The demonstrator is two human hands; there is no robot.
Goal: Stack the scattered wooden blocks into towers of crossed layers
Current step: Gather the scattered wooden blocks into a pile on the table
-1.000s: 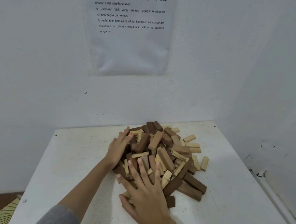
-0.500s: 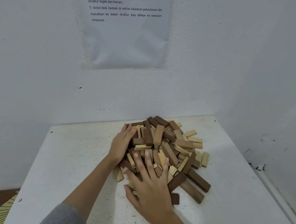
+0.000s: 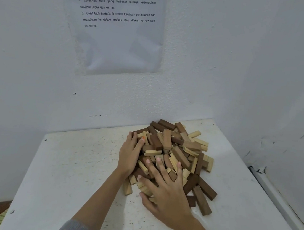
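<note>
Blocks (image 3: 174, 148): heaped loose, table (image 3: 67, 171) far-right corner
Left hand (image 3: 129, 155): flat against their left side, holds nothing
Right hand (image 3: 167, 196): spread on near side, holds nothing
Handling: likely light, rigid; pinch long sides

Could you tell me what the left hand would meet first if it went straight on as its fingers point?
Probably the dark block at the far edge of the pile, just past the left hand; behind it, the wall. Depth is uncertain.
</note>
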